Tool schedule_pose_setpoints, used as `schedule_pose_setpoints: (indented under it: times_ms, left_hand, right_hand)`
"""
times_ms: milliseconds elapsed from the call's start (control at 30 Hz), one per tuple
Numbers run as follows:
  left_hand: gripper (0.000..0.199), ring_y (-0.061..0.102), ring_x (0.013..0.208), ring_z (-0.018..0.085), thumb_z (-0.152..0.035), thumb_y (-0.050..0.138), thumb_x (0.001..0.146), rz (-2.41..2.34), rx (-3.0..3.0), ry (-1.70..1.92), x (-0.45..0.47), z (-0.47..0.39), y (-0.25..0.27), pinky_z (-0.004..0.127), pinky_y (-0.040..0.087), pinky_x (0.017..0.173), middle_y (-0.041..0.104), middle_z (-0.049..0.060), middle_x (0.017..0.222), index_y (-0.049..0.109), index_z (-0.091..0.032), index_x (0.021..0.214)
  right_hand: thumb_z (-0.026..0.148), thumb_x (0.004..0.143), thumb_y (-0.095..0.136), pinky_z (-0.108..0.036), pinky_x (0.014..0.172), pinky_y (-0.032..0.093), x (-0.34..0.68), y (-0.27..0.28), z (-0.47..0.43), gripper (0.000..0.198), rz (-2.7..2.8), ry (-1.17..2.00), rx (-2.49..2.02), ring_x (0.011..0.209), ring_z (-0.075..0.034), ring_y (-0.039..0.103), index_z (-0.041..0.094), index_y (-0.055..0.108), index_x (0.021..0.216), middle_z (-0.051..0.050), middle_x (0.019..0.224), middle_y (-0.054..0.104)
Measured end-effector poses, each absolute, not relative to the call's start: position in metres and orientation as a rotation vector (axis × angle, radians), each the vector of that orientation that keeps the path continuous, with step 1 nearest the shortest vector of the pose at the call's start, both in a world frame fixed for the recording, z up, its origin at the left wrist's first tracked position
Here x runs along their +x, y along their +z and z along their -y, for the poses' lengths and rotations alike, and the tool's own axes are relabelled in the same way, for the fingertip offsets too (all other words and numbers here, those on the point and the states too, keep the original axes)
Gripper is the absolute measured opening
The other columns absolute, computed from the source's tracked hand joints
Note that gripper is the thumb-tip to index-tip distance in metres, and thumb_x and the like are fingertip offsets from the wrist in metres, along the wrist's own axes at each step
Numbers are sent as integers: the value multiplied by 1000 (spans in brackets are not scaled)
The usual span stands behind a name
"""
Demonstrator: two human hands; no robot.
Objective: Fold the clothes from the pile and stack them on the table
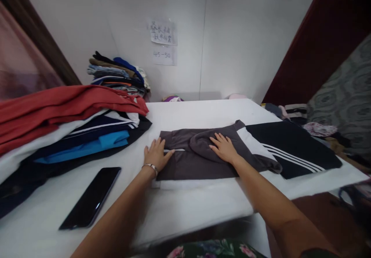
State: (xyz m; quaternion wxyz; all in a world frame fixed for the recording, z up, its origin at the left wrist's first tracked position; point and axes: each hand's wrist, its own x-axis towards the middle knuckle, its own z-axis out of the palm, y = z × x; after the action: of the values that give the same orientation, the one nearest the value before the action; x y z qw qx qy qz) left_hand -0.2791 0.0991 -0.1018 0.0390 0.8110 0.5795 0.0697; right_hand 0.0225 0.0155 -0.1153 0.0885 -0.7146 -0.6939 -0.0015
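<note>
A dark grey garment with white panels [199, 165] lies partly folded on the white table in front of me. My left hand [156, 155] rests flat with fingers spread on its left end, near two cuff-like ends. Farther right, my right hand [224, 147] presses flat on the grey cloth, fingers outstretched. At its right end the garment overlaps a folded black garment with white stripes [295, 144]. Neither hand grips anything.
A heap of clothes topped by a red garment [72, 105] covers the table's left side. Behind it rises a folded clothes stack [116, 72]. A black phone [91, 198] lies at the near left. Paper notes [164, 33] hang on the wall. More clothes [292, 111] lie beyond the right edge.
</note>
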Motion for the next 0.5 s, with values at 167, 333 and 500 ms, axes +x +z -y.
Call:
schedule_pose_setpoints:
  times_ms: [167, 333, 500]
  left_hand:
    - [80, 43, 131, 35, -63, 38, 84, -2026, 2087, 244, -307, -110, -93, 47, 39, 100, 44, 22, 143, 35, -8, 141]
    - [90, 43, 132, 33, -63, 49, 80, -1949, 1823, 403, -309, -113, -92, 38, 35, 104, 43, 21, 144, 25, -8, 147]
    - [89, 44, 132, 30, -63, 49, 80, -1882, 1625, 515, -316, -122, -93, 34, 34, 104, 43, 24, 144, 30, -3, 143]
  right_hand:
    - [49, 95, 36, -54, 110, 25, 27, -122, -13, 51, 2052, -86, -2088, 140, -30, 29, 23, 49, 137, -12, 150, 37]
    - [49, 95, 36, -52, 110, 26, 32, -130, -13, 50, 1999, -87, -1996, 137, -28, 34, 22, 52, 134, -10, 146, 44]
    - [49, 94, 37, -53, 111, 26, 35, -136, -12, 51, 1978, -72, -1853, 135, -26, 38, 21, 51, 134, -10, 142, 49]
